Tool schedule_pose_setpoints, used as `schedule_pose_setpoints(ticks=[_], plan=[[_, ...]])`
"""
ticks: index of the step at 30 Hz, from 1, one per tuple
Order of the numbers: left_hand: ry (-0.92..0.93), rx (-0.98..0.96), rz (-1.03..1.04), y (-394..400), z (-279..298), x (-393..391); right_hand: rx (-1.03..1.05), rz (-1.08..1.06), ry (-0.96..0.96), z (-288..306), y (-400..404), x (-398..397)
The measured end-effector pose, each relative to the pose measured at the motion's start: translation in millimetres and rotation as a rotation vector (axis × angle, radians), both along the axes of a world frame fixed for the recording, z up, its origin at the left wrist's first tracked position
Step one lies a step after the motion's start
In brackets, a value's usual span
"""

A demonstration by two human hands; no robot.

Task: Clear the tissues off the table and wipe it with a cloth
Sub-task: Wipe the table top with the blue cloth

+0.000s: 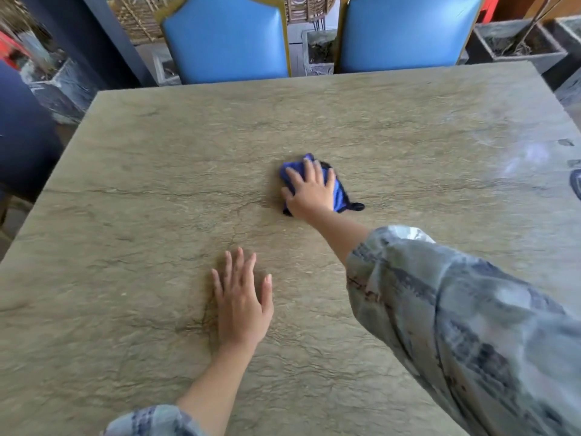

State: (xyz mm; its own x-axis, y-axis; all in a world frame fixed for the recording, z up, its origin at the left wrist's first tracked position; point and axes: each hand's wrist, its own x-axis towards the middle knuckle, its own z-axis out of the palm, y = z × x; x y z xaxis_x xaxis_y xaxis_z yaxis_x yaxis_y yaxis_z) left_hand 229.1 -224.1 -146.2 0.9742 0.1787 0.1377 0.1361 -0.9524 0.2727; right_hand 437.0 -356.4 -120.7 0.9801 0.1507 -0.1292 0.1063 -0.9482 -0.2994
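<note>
A broad stone-look table [157,171], grey-green and veined with dark cracks, fills the view, its surface rough and matte with a pale sheen near the right edge. No brand, label or writing can be read anywhere. Beyond the far edge stand two chairs side by side, the left blue chair [226,42] and the right blue chair [405,33], both padded in smooth blue material with gold-toned frames. Behind them, grey rectangular stone planters [518,45] hold dry stems, and woven wicker shows between the chair backs. A dark blue rounded shape [22,130] sits off the table's left side.

Your right hand [311,191] lies flat on the blue cloth [341,195] near the middle of the table, fingers spread and nearly straight, pressing the bunched, soft fabric against the stone; a dark edge of the cloth pokes out to the right of your wrist. Your hand covers most of it. Your left hand [242,303] rests palm-down on the bare tabletop nearer to you, fingers straight and slightly fanned, holding nothing. Both arms wear loose sleeves in a pale blue-grey print, the right sleeve [465,316] pushed up the forearm.
</note>
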Motion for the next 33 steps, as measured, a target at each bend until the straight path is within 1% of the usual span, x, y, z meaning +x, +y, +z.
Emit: schedule_pose_setpoints(ticks=[2,4,8,10,11,13,16,18,20,22,24,25,27,29,31,33], plan=[[-0.009,-0.017,0.003,-2.0,-0.4,-0.2,-0.001,0.175,-0.044,-1.0,18.1,-27.6],[-0.026,-0.047,0.006,-3.2,-0.9,0.2,0.023,0.283,-0.064,-3.7,21.0,-59.4],[-0.045,-0.068,-0.007,-4.1,-1.9,-0.4,0.04,0.396,-0.132,-12.8,-14.5,-123.3],[-0.044,-0.072,-0.017,-3.4,-1.8,-1.1,0.023,0.381,-0.142,-15.9,-51.4,-148.0],[-0.044,-0.074,-0.024,-2.8,-1.7,-1.4,0.018,0.333,-0.141,-15.8,-73.2,-157.8],[-0.057,-0.08,-0.033,-1.7,-0.6,-1.3,-0.001,0.171,-0.139,-13.2,-120.3,-172.9],[-0.058,-0.088,-0.046,-0.9,2.7,-1.3,-0.038,-0.141,-0.119,-9.5,-188.2,-195.6],[-0.057,-0.098,-0.053,-0.1,3.9,-0.6,-0.035,-0.354,-0.127,-8.7,-215.8,-211.2],[-0.06,-0.113,-0.06,0.4,3.4,-0.2,-0.04,-0.554,-0.151,-8.9,-221.2,-226.7],[-0.068,-0.109,-0.073,-0.5,3.9,-1.5,-0.044,-0.712,-0.153,-12.3,-207.7,-238.9],[-0.071,-0.084,-0.101,-3.6,6.4,-4.7,-0.031,-0.812,-0.14,-15.0,-185.7,-248.8],[-0.077,-0.064,-0.117,-5.0,8.7,-6.4,-0.028,-0.828,-0.135,-14.5,-174.1,-252.4],[-0.087,-0.03,-0.133,-8.5,11.0,-7.1,-0.034,-0.786,-0.131,-13.3,-151.2,-256.9],[-0.091,-0.016,-0.132,-12.0,11.8,-8.2,-0.017,-0.649,-0.131,-10.8,-128.9,-260.5],[-0.076,0.01,-0.125,-16.6,11.6,-10.1,0.003,-0.393,-0.128,-11.6,-114.4,-266.4],[-0.046,0.009,-0.051,-25.5,13.2,-10.9,0.027,-0.093,-0.117,-14.6,-124.1,-265.9]])
